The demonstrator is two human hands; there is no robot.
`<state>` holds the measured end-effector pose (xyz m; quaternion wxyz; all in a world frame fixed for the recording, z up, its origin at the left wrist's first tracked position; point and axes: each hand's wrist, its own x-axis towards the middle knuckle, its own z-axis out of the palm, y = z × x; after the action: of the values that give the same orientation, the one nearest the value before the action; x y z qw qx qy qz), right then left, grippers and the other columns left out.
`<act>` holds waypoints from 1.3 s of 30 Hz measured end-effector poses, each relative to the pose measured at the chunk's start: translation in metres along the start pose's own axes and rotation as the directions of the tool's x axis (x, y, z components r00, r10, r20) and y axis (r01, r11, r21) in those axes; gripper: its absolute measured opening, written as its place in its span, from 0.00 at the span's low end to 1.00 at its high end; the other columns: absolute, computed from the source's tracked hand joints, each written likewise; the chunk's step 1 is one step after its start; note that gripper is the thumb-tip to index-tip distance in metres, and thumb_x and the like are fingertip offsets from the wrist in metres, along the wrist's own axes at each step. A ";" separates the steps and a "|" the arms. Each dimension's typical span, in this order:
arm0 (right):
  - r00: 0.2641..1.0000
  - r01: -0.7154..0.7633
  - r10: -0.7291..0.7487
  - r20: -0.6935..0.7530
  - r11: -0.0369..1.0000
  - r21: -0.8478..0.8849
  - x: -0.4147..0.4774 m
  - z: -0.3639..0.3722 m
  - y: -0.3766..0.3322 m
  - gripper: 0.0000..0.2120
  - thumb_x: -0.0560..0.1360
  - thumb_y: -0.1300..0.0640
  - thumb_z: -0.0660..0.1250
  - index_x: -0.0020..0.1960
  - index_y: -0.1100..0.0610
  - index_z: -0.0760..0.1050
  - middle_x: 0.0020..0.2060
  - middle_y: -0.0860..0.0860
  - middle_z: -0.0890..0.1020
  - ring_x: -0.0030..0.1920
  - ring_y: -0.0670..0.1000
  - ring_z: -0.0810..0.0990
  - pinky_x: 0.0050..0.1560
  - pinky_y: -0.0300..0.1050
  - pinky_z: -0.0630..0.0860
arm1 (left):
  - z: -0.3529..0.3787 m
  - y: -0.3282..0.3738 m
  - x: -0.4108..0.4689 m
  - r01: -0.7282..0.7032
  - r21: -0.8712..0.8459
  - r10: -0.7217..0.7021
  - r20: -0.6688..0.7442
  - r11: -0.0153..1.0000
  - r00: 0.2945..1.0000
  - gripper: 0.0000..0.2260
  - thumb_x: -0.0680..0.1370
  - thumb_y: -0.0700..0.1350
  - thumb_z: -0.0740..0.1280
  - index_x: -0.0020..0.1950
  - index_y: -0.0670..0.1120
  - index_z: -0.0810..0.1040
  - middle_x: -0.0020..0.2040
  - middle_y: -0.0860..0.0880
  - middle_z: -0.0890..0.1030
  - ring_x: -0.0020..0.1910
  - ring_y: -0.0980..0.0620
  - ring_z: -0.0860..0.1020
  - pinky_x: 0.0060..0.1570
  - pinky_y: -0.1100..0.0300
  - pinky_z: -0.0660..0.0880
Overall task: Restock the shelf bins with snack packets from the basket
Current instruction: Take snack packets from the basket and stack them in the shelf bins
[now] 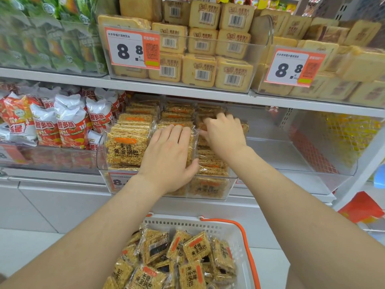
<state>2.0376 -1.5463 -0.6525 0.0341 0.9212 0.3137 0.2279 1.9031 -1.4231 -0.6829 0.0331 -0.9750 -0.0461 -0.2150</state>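
Note:
A clear shelf bin (102, 163) on the lower shelf holds rows of golden rice-crisp snack packets (125, 147). My left hand (168, 157) lies flat with straight fingers on the middle row of packets. My right hand (224, 135) reaches into the right row, its fingers curled over the tops of the packets there. Below, a white basket (235, 228) with an orange handle (245, 243) holds several more of the same packets (195, 250).
To the right stands a clear bin (312, 155) with nothing in it. Red-and-white snack bags (68, 124) fill the bin on the left. The upper shelf (145, 85) carries bins of toast-slice packs (198, 69) with 8.8 price tags (132, 49).

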 end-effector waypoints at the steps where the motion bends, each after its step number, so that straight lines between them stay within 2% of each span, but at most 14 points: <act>1: 1.000 0.013 -0.013 0.014 1.000 0.015 -0.001 0.001 0.002 0.21 0.83 0.41 0.63 0.67 0.55 0.77 0.62 0.59 0.78 0.63 0.64 0.76 0.60 0.59 0.73 | 0.000 -0.001 0.000 -0.007 -0.002 0.007 0.000 1.000 1.000 0.35 0.78 0.64 0.57 0.77 0.42 0.67 0.73 0.43 0.74 0.74 0.40 0.69 0.76 0.45 0.64; 3: 1.000 0.011 -0.011 0.002 1.000 0.017 -0.006 0.005 0.004 0.19 0.82 0.47 0.67 0.67 0.58 0.74 0.63 0.60 0.76 0.64 0.64 0.74 0.61 0.59 0.73 | 0.001 -0.003 0.000 -0.018 -0.011 0.018 0.006 1.000 1.000 0.36 0.78 0.64 0.58 0.78 0.41 0.66 0.74 0.43 0.72 0.76 0.40 0.68 0.77 0.45 0.63; 7: 0.990 -0.035 0.039 -0.134 0.999 0.028 -0.021 0.007 0.015 0.16 0.75 0.59 0.74 0.60 0.57 0.76 0.56 0.57 0.77 0.56 0.61 0.75 0.52 0.54 0.74 | 0.000 -0.006 0.000 -0.018 -0.078 0.022 0.045 0.997 0.999 0.37 0.79 0.61 0.56 0.84 0.42 0.59 0.82 0.42 0.64 0.82 0.42 0.60 0.82 0.46 0.54; 11: 0.994 0.091 -0.089 -0.059 0.995 0.029 -0.030 0.010 0.023 0.20 0.78 0.60 0.67 0.70 0.57 0.72 0.61 0.56 0.76 0.61 0.60 0.75 0.61 0.57 0.73 | -0.003 -0.007 -0.004 -0.045 -0.176 0.052 0.037 0.983 0.998 0.36 0.83 0.58 0.60 0.86 0.42 0.53 0.86 0.43 0.55 0.85 0.45 0.51 0.84 0.48 0.44; 15: 0.995 0.080 -0.077 -0.064 0.995 0.060 -0.044 -0.007 0.019 0.22 0.75 0.63 0.65 0.69 0.60 0.73 0.62 0.57 0.77 0.63 0.61 0.76 0.71 0.58 0.68 | -0.004 -0.004 -0.018 -0.103 -0.195 0.074 -0.150 0.975 0.986 0.31 0.82 0.52 0.68 0.81 0.41 0.64 0.79 0.42 0.68 0.80 0.42 0.64 0.82 0.45 0.57; 18: 0.992 0.024 -0.005 -0.127 0.989 0.149 -0.063 -0.038 0.009 0.12 0.75 0.63 0.64 0.57 0.59 0.79 0.53 0.56 0.80 0.54 0.60 0.78 0.50 0.54 0.76 | -0.002 -0.002 -0.031 -0.192 -0.132 0.128 -0.386 0.973 0.914 0.18 0.79 0.43 0.69 0.68 0.40 0.76 0.64 0.42 0.76 0.63 0.41 0.75 0.63 0.47 0.73; 21: 0.996 -0.014 0.039 -0.082 0.957 0.289 -0.088 -0.071 -0.014 0.07 0.74 0.58 0.62 0.44 0.55 0.79 0.40 0.55 0.81 0.42 0.61 0.78 0.37 0.49 0.72 | 0.006 -0.007 -0.051 -0.299 0.002 0.260 -0.496 0.954 0.828 0.07 0.80 0.38 0.63 0.54 0.39 0.79 0.50 0.42 0.77 0.46 0.42 0.73 0.42 0.49 0.69; 25: 0.962 0.120 -0.195 0.190 0.929 0.350 -0.119 -0.087 -0.053 0.06 0.73 0.57 0.62 0.40 0.55 0.76 0.35 0.53 0.76 0.38 0.60 0.78 0.35 0.47 0.73 | 0.039 -0.022 -0.093 -0.454 -0.028 0.437 -0.225 0.890 0.871 0.02 0.77 0.41 0.64 0.46 0.44 0.74 0.34 0.47 0.72 0.31 0.44 0.70 0.29 0.50 0.68; 27: 0.894 0.186 -0.309 0.326 0.915 0.358 -0.133 -0.083 -0.071 0.06 0.75 0.58 0.63 0.39 0.55 0.73 0.34 0.51 0.72 0.35 0.56 0.75 0.34 0.45 0.69 | 0.049 -0.026 -0.116 -0.369 -0.075 0.374 0.068 0.926 0.925 0.09 0.78 0.46 0.63 0.39 0.49 0.67 0.27 0.52 0.69 0.23 0.45 0.69 0.24 0.56 0.69; 28: 0.860 0.218 -0.350 0.372 0.910 0.354 -0.138 -0.079 -0.080 0.08 0.76 0.58 0.63 0.38 0.55 0.70 0.33 0.51 0.71 0.32 0.54 0.72 0.33 0.45 0.67 | 0.055 -0.028 -0.123 -0.310 -0.058 0.314 0.252 0.949 0.915 0.14 0.79 0.49 0.61 0.35 0.50 0.63 0.26 0.53 0.68 0.24 0.45 0.69 0.26 0.57 0.71; 30: 0.801 0.275 -0.403 0.443 0.905 0.326 -0.146 -0.069 -0.095 0.11 0.78 0.58 0.63 0.39 0.55 0.65 0.35 0.51 0.68 0.31 0.51 0.68 0.34 0.46 0.67 | 0.075 -0.036 -0.136 -0.163 0.013 0.133 0.524 0.987 0.841 0.15 0.81 0.51 0.60 0.35 0.49 0.66 0.32 0.52 0.73 0.31 0.45 0.74 0.34 0.54 0.75; 33: 0.747 0.328 -0.440 0.499 0.896 0.298 -0.147 -0.058 -0.110 0.14 0.79 0.59 0.63 0.37 0.54 0.63 0.36 0.52 0.68 0.31 0.52 0.70 0.32 0.46 0.67 | 0.099 -0.046 -0.153 -0.025 0.085 -0.039 0.675 0.996 0.737 0.11 0.81 0.51 0.59 0.54 0.48 0.78 0.52 0.47 0.81 0.48 0.43 0.81 0.47 0.50 0.79; 36: 0.735 0.341 -0.453 0.505 0.890 0.302 -0.141 -0.053 -0.116 0.16 0.80 0.58 0.62 0.36 0.55 0.62 0.35 0.52 0.69 0.31 0.53 0.70 0.31 0.45 0.66 | 0.121 -0.053 -0.163 -0.045 0.178 -0.104 0.740 0.983 0.665 0.18 0.83 0.54 0.61 0.70 0.48 0.74 0.71 0.40 0.68 0.67 0.36 0.72 0.60 0.44 0.73; 39: 0.723 0.344 -0.459 0.516 0.887 0.307 -0.135 -0.048 -0.120 0.16 0.81 0.58 0.62 0.36 0.55 0.62 0.35 0.52 0.69 0.30 0.53 0.69 0.31 0.45 0.67 | 0.143 -0.063 -0.161 -0.011 0.189 -0.155 0.839 0.982 0.521 0.17 0.83 0.54 0.62 0.67 0.48 0.76 0.76 0.39 0.65 0.70 0.36 0.69 0.68 0.41 0.71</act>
<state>1.8547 -1.5344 -0.6879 0.0878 0.8544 0.5013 -0.1048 1.8106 -1.3610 -0.8775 0.0806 -0.9463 -0.1150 0.2913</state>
